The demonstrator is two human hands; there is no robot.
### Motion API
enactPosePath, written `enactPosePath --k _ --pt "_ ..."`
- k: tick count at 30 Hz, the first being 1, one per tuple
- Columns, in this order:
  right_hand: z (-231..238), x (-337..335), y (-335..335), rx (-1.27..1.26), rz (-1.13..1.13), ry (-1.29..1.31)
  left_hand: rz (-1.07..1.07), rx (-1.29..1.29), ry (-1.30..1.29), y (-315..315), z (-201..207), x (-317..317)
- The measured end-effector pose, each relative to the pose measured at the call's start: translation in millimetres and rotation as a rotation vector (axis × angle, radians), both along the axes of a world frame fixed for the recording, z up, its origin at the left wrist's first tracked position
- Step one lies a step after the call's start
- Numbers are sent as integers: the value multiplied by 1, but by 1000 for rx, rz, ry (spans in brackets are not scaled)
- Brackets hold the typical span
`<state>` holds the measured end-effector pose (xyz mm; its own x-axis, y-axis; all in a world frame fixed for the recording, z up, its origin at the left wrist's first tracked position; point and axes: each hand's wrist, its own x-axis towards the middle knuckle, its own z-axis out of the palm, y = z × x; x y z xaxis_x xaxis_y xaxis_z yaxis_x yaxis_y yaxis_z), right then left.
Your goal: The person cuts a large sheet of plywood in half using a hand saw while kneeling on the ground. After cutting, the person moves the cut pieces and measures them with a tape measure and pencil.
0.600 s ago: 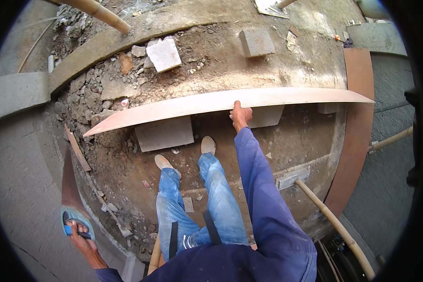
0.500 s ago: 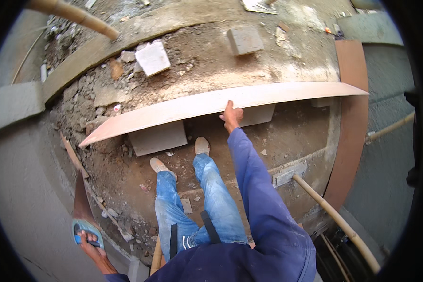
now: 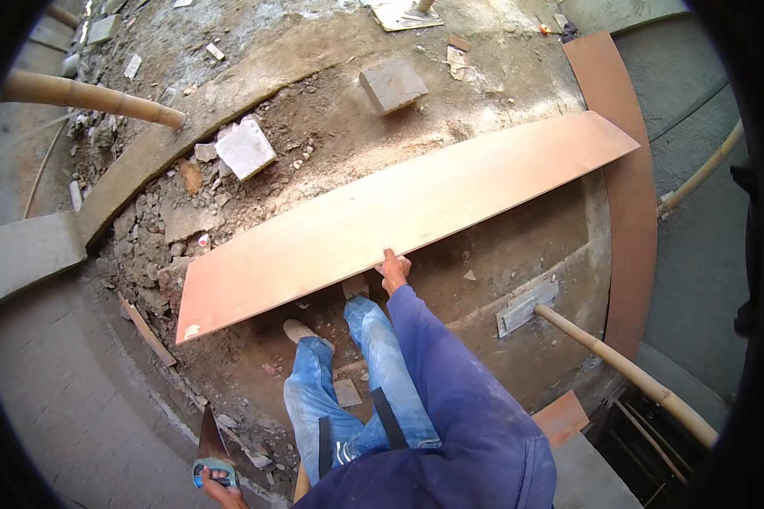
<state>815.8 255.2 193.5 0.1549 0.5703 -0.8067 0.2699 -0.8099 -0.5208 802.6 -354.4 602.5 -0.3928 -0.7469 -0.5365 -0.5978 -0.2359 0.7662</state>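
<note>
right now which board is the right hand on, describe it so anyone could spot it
Start at the dirt pit with rubble. The long orange board lies slanting across it, above the blue-jeaned legs, the right hand gripping its near edge. Unlike the curved brown panel at its right end, it is pale, flat and straight.

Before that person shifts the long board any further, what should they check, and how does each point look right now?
1. Right hand on the board: ok, fingers curl over its near edge.
2. Second hand on the board: not ok; the left hand is low down holding a trowel.
3. Board balanced: cannot tell; one hand holds it near mid-length.
4. Footing: not ok; rubble and loose bits lie around the shoes.
5. Far end clearance: cannot tell; the board's right tip sits close to a curved brown panel.
6. Bamboo pole beside the person: ok, apart from the board.
</note>
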Motion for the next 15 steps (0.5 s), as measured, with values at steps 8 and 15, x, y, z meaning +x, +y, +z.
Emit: enactPosePath --k 8,15 --pt "74 96 -97 -192 416 48 -203 -136 14 16 -13 -15" --pt "154 128 -67 111 874 22 -366 -98 268 83 -54 -19"
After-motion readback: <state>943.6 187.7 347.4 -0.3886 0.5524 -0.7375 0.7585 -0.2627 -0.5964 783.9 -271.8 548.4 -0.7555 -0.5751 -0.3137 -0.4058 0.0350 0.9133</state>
